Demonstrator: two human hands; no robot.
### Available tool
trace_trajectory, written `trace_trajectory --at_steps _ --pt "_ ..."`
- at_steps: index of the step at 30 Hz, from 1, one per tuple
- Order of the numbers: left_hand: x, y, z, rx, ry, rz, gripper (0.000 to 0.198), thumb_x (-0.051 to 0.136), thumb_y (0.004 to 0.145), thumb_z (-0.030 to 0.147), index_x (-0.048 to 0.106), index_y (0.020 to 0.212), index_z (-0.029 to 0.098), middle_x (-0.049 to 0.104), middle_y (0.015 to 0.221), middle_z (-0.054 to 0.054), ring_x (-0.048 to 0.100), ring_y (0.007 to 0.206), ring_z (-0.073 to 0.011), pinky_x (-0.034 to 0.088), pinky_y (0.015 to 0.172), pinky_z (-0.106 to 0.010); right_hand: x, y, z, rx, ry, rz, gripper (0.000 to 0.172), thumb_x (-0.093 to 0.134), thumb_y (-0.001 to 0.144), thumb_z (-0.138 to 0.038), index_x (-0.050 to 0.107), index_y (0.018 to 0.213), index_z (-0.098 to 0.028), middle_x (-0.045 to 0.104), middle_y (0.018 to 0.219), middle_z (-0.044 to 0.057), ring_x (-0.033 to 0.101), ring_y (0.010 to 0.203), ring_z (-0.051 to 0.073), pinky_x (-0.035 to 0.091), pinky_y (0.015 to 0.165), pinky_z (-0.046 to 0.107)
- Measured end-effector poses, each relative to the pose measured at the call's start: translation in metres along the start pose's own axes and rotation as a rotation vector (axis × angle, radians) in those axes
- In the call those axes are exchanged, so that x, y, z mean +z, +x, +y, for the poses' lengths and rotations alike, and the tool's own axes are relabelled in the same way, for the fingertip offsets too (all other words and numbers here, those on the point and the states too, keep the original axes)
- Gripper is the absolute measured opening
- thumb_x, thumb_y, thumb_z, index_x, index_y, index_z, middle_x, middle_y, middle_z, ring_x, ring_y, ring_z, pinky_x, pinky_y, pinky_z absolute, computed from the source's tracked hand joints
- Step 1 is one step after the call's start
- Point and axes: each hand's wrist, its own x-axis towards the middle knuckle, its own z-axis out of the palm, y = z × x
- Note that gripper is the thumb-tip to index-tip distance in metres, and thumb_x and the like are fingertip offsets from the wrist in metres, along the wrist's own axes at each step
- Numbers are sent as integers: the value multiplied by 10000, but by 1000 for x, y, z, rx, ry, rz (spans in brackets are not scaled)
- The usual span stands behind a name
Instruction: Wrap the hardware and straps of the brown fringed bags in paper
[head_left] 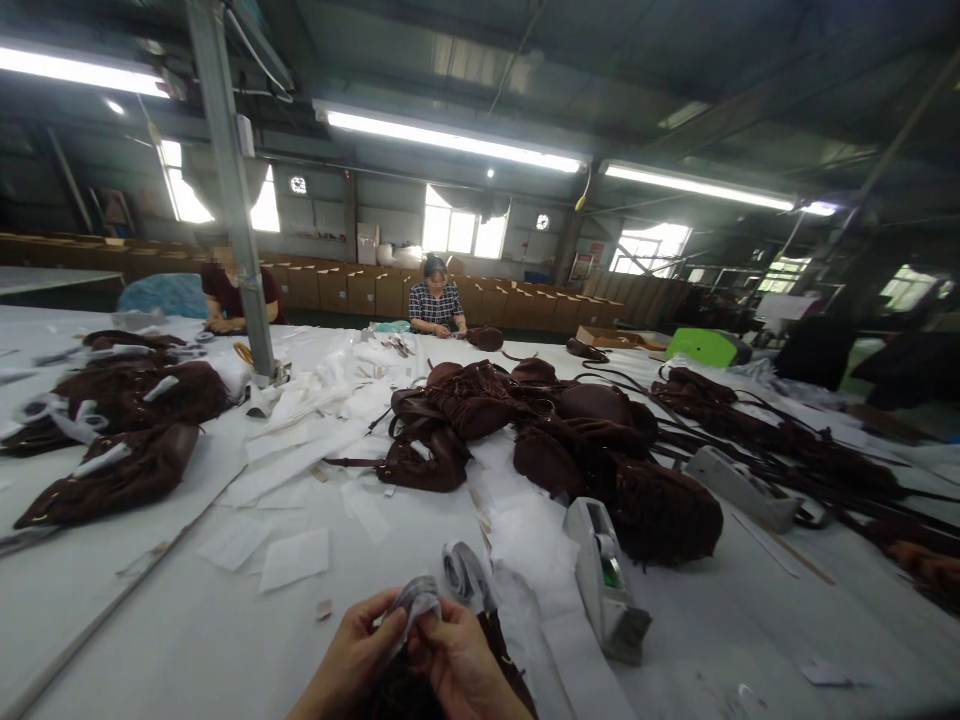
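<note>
Near the bottom centre, my left hand [358,645] and my right hand [461,650] are close together, fingers pinching a strip of grey-white wrapping [418,598] bent into a loop. Beneath them lies a dark brown bag [405,690], mostly hidden by my hands and cut off by the lower edge. A second wrapped loop [465,575] stands up just beyond my right hand. To the right of it rests a grey tape dispenser [600,575] with a green part inside.
Brown bags [480,405] lie heaped mid-table, with more bags [127,470] at left. White paper sheets [296,560] are scattered about. Another dispenser [739,485] sits to the right. A metal post [240,200] rises from the table. Two people [436,300] sit at the far side.
</note>
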Motion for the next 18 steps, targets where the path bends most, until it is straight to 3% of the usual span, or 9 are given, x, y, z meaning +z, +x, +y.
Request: trace_trajectory --at_steps 5,9,12,16,18 --pt "6 -7 8 14 -60 -2 380 724 711 467 708 944 168 636 721 -10 524 572 -126 429 551 -236 4 -5 -2 -47 9 -91 224 834 634 -218 727 806 -120 668 699 27 568 575 95 449 552 191" --pt "8 -9 23 33 94 -128 376 661 765 492 688 988 190 654 852 -32 570 791 -188 461 723 -268 -3 -7 1 8 54 -63 236 845 600 -172 725 794 -113 689 750 43 613 663 106 474 626 191" --pt "6 -8 26 42 233 -210 373 587 818 504 672 1020 202 648 899 -36 562 884 -215 453 814 -293 -12 -6 6 25 59 11 285 855 572 -175 710 813 -130 686 712 23 601 587 93 448 548 176" --pt "6 -8 18 27 304 -223 400 542 843 512 639 1062 191 614 800 -14 545 695 -168 453 616 -248 -21 -4 10 18 32 90 431 864 518 -171 678 906 -152 694 682 20 597 519 116 408 469 188" --pt "8 -8 15 48 328 -197 391 539 845 511 641 1037 186 626 805 -13 543 685 -163 447 614 -243 -21 -5 11 3 36 122 446 863 526 -175 665 923 -140 695 683 22 616 547 122 440 502 201"
